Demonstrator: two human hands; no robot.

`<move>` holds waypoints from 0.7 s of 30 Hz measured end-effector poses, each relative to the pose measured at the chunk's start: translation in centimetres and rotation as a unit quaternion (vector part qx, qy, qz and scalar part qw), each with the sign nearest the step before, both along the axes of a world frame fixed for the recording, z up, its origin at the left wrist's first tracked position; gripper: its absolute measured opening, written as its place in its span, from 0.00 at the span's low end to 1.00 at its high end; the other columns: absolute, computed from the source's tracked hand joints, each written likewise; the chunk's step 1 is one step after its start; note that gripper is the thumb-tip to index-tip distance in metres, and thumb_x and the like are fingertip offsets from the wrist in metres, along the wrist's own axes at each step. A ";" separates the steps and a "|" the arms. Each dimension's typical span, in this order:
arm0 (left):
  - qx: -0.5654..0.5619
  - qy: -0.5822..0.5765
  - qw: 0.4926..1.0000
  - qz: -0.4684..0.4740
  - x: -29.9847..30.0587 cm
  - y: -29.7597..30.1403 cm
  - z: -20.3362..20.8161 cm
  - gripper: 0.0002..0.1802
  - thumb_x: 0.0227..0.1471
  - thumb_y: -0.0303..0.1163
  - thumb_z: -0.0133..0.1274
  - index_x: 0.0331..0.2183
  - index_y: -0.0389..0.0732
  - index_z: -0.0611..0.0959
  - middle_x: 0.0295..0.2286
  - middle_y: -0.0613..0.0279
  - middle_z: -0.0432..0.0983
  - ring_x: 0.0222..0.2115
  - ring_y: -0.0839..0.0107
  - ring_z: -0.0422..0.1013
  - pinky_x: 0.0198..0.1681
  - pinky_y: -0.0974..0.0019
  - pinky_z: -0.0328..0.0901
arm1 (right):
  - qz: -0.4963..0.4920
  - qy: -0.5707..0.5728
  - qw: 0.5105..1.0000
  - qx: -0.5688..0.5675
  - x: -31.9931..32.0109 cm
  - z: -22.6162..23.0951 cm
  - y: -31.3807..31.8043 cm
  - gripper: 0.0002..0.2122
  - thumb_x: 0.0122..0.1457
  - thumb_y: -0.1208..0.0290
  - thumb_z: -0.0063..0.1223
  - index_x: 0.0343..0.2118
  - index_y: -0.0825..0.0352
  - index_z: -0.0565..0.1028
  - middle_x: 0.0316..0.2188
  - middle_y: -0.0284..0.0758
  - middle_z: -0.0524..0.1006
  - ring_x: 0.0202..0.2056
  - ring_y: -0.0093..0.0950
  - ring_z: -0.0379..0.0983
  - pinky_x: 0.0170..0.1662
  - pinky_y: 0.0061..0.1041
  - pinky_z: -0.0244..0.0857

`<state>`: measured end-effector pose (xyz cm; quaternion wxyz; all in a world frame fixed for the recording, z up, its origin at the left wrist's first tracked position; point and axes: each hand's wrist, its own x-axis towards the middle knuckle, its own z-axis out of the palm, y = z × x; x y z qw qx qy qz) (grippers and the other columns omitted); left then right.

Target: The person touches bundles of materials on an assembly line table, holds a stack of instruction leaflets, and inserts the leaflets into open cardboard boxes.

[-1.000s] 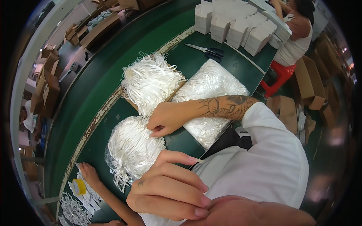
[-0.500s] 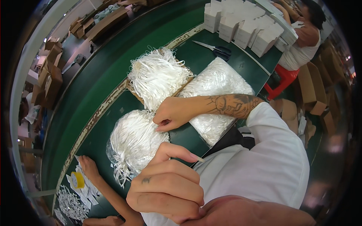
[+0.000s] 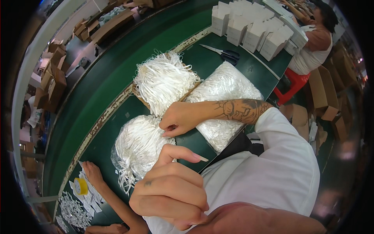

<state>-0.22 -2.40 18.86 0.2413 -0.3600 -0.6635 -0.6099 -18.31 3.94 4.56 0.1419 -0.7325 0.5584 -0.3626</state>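
Note:
My right hand [image 3: 180,120], on a tattooed forearm, hangs over the inner edge of a bundle of white cords [image 3: 140,146] in clear plastic. Its thumb and fingers are closed in a pinch; any cord between them blends into the bundle. Large in the foreground is my left hand [image 3: 169,191], fingers curled and one long-nailed finger sticking out; its fingertips are turned away, so what it grips is hidden. A second heap of white cords [image 3: 165,80] lies on brown cardboard beyond the right hand. Beneath my right forearm sits a clear bag full of white pieces [image 3: 228,84].
Black-handled scissors [image 3: 224,53] lie past the bag. White boxes [image 3: 253,33] stand at the far right, near a seated person [image 3: 311,43] on a red stool [image 3: 294,82]. At the lower left, another person's hand [image 3: 92,173] rests by white slips and a yellow tape roll [image 3: 81,186].
My left hand has shifted slightly left, its outstretched finger a little higher. My right hand keeps its pinch almost in place. The seated person's arm at the far right has moved.

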 end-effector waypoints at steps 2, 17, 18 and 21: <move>0.036 0.001 0.999 -0.038 -0.1 -0.1 -0.1 0.08 0.55 0.34 0.58 0.25 0.49 0.77 0.25 0.71 0.77 0.24 0.74 0.71 0.44 0.50 0.61 | 0.001 -0.004 1.000 -0.002 0.1 0.0 0.0 0.16 0.56 0.61 0.58 0.18 0.64 0.69 0.14 0.36 0.71 0.19 0.42 0.69 0.23 0.36 0.60; 0.097 -0.050 0.994 0.009 1.3 1.2 -0.1 0.11 0.54 0.33 0.60 0.23 0.48 0.75 0.22 0.71 0.75 0.22 0.73 0.70 0.42 0.49 0.62 | 0.006 0.006 1.000 -0.028 0.0 -0.2 -0.1 0.17 0.57 0.63 0.59 0.17 0.65 0.67 0.14 0.34 0.69 0.18 0.37 0.67 0.22 0.34 0.58; 0.096 -0.049 0.994 0.010 1.4 1.2 -0.1 0.11 0.54 0.33 0.60 0.23 0.48 0.75 0.22 0.71 0.75 0.22 0.73 0.70 0.42 0.49 0.62 | 0.007 0.004 0.999 -0.033 0.1 -0.3 -0.2 0.17 0.57 0.63 0.58 0.17 0.65 0.67 0.14 0.34 0.69 0.18 0.37 0.67 0.22 0.34 0.58; 0.091 -0.045 0.995 0.020 1.1 1.0 -0.3 0.12 0.54 0.35 0.61 0.24 0.48 0.75 0.23 0.72 0.76 0.23 0.73 0.70 0.43 0.49 0.62 | 0.004 0.004 1.000 -0.024 0.1 -0.1 0.0 0.17 0.57 0.63 0.58 0.17 0.65 0.67 0.14 0.34 0.69 0.17 0.37 0.67 0.22 0.34 0.58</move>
